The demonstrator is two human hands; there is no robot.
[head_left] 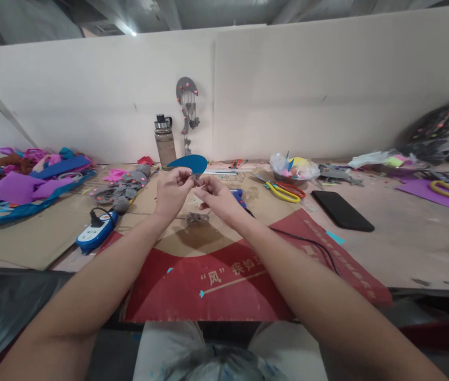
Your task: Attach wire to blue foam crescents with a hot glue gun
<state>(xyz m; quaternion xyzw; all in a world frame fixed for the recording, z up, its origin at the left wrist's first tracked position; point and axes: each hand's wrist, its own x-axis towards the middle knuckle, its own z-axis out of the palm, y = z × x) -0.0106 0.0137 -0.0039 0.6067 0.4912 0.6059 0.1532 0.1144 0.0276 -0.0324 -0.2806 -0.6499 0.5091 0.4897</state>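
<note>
A flat, rounded blue piece, which looks like felt, stands up just above my fingertips. My left hand is closed in a pinch at its lower edge. Close beside it, my right hand also pinches, its fingertips nearly meeting the left ones. Whatever lies between the right fingers is too small to make out. Below the hands, a small grey bundle rests on the cardboard. Partly hidden behind my right hand is a blue tool, which looks like a glue gun.
Red-printed cardboard covers the table before me. To the left are a power strip, grey felt pieces and coloured felt. A bottle stands behind. Yellow-handled scissors and a black phone lie right.
</note>
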